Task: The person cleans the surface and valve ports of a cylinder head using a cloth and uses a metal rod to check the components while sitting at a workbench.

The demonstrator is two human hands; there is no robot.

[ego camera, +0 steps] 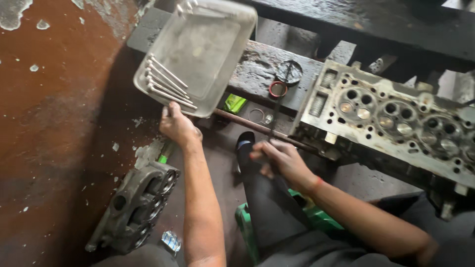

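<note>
My left hand (177, 126) grips the near edge of a clear plastic tray (208, 44), which is lifted and tilted. Several long metal bolts (166, 85) lie gathered at the tray's lower left side. My right hand (282, 159) is closed around a thin dark rod-like tool (276, 111) that points up toward a round dark disc (289, 72) and a red ring (277, 89) on the grimy bench. A metal cylinder head (396, 118) with several valve seats rests to the right of that hand.
A grey cast metal engine part (136, 205) lies on the floor at lower left. A long rusty bar (252, 125) runs under the tray. A green packet (234, 103), a green stool (247, 230), a foot in a sandal (243, 144) and the reddish floor (59, 109) surround me.
</note>
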